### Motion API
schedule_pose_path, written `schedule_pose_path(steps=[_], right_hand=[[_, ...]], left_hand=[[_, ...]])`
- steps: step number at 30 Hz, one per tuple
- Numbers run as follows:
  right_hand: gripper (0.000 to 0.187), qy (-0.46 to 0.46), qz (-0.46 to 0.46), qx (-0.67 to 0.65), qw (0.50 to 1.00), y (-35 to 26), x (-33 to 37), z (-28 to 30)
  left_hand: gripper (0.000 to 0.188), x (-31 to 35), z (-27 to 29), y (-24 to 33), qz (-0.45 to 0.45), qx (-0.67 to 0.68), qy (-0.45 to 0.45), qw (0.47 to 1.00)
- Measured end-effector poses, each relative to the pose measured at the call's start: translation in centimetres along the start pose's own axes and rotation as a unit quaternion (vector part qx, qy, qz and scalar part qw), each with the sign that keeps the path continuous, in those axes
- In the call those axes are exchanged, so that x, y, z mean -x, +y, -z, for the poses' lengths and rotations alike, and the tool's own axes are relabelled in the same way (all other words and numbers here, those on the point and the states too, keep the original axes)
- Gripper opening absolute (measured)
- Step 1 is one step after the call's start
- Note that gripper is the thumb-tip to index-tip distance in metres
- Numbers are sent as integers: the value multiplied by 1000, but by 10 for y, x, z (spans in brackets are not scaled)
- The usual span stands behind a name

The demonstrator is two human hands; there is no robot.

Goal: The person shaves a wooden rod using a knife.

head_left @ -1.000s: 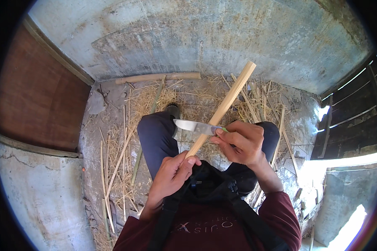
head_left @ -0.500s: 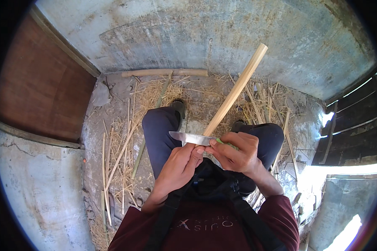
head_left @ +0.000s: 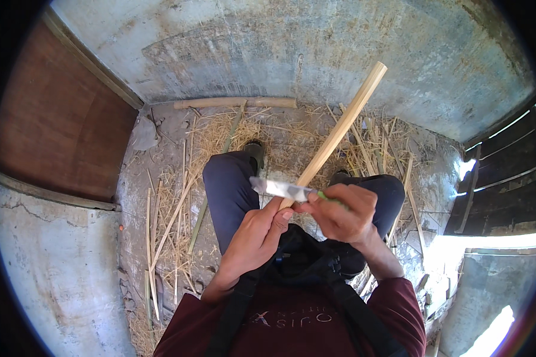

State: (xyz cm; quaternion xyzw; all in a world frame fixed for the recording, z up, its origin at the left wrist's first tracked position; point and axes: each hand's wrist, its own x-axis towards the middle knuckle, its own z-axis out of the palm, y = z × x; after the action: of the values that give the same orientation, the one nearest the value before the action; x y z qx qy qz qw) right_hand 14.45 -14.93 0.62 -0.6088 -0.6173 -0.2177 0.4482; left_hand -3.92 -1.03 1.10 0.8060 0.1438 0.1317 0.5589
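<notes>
A long pale wooden stick (head_left: 342,125) slants up and to the right from between my knees. Its near end is gripped by my left hand (head_left: 253,235), thumb on top and fingers curled round it. My right hand (head_left: 345,215) is closed round the green handle of a knife (head_left: 283,190). The blade, slightly blurred, points left and lies across the stick just beyond my left fingers. Most of the handle is hidden inside my right fist.
Straw and shavings (head_left: 211,134) cover much of the floor round my boots. Thin bamboo strips (head_left: 171,223) lie at the left, more at the right. A thicker pole (head_left: 235,103) rests along the foot of the wall (head_left: 315,53). A brown panel (head_left: 59,119) stands at left.
The knife and my right hand have shifted a little to the right and the blade tip has risen. The stick has moved slightly right, showing more of its near end.
</notes>
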Motion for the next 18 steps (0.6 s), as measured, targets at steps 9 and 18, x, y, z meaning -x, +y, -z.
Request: schedule_pose_path(steps=[9, 18], right_hand=[[25, -4, -1, -3, 1000, 1, -1, 0], [26, 30, -26, 16, 999, 15, -3, 7]], left_hand=[[23, -2, 0, 2, -1, -14, 2, 1000], [20, -1, 3, 10, 7, -32, -22, 999]])
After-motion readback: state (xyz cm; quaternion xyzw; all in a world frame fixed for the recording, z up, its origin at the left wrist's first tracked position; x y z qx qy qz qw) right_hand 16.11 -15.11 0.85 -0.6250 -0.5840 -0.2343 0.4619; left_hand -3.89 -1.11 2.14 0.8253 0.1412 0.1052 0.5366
